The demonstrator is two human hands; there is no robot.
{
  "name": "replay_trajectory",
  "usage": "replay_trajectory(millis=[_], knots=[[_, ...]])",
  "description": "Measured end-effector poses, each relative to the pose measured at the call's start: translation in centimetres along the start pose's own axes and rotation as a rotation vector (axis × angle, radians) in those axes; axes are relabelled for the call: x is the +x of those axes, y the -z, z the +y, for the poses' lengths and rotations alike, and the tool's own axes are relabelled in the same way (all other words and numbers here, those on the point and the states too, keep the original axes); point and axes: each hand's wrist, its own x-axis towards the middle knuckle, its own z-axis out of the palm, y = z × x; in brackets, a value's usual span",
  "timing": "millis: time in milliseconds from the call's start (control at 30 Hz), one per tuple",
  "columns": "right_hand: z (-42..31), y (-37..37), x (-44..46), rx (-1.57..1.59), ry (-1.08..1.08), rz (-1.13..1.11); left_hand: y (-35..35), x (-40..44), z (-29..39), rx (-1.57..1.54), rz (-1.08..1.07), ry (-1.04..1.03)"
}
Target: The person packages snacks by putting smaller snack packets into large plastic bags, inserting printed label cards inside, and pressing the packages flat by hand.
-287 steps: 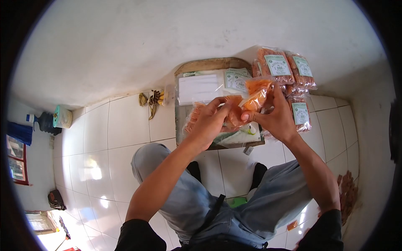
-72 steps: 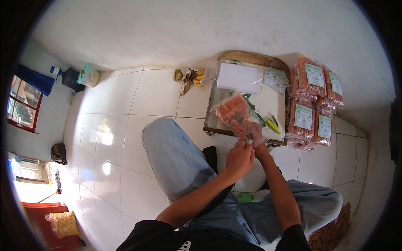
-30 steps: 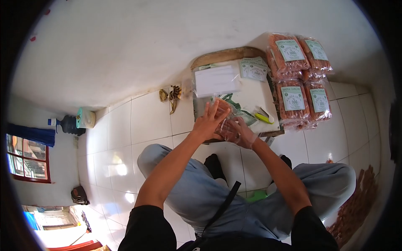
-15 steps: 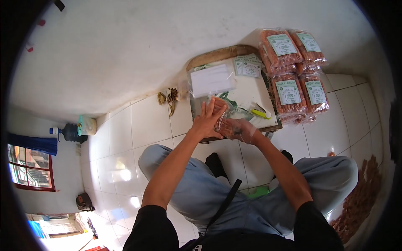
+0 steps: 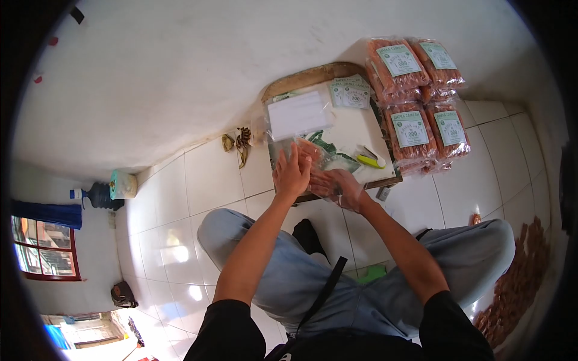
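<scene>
Over the near edge of a low table (image 5: 361,126), my two hands hold a clear plastic bag of reddish-brown snack pieces (image 5: 311,150) between them. My left hand (image 5: 292,175) lies along the bag's left side, its fingers pointing up and pressing on the plastic. My right hand (image 5: 346,188) is closed around the near right end, with loose clear plastic around its wrist; its fingertips are partly hidden. Just beyond lies a stack of white sheets in clear plastic (image 5: 295,115). Printed green-and-white labels (image 5: 351,94) and a yellow-green stapler (image 5: 371,160) rest on the table.
Filled, labelled snack packs (image 5: 412,129) are stacked right of the table. Dried brown pieces (image 5: 242,139) lie on the floor at its left. A small box (image 5: 383,193) is by the near right corner. Many loose brown pieces (image 5: 518,283) cover the floor at far right.
My left hand has shifted left and down along the bag, its fingers drawn closer together. My right hand stays at the near end. The view has shifted slightly.
</scene>
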Motion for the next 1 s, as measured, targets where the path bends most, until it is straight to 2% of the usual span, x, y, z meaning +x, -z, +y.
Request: replay_trajectory(millis=[33,133,333,467,533,567,633,767,867,933,1000], knots=[[0.7,0.0,-0.2,-0.510,0.202,-0.004,0.0,0.0,0.3,0.029,0.005,0.037],[0.0,0.2,-0.3,-0.546,0.071,-0.091,-0.1,-0.3,1.0,0.008,0.022,0.099],[-3.0,0.7,1.4,-0.393,-0.110,-0.216,-1.9,-0.2,1.6,-0.079,0.084,0.180],[-2.3,-0.6,1.7,-0.339,-0.089,-0.153,-3.1,0.0,0.9,-0.075,0.158,0.115],[-1.5,-1.1,1.6,-0.333,-0.057,-0.074,-3.1,-0.2,0.4,-0.240,0.294,0.049],[-1.2,-1.1,1.3,-0.333,-0.056,-0.071,-3.3,-0.5,0.3,-0.239,0.293,0.046],[-2.1,-1.3,1.2,-0.348,-0.173,-0.058,-3.5,-1.5,0.4,-0.318,0.327,0.022],[-1.6,-0.9,1.2,-0.291,-0.099,-0.162,-4.4,-2.1,0.7,-0.255,0.346,0.010],[-1.0,-0.5,1.0,-0.395,-0.012,-0.142,-4.3,-1.8,0.8,-0.243,0.335,0.041],[-1.1,0.0,1.9,-0.177,0.050,-0.203,-4.3,-1.6,0.8,-0.218,0.303,0.066],[-0.9,-0.4,1.6,-0.111,-0.003,-0.145,-4.3,-1.6,0.7,-0.205,0.298,0.060]])
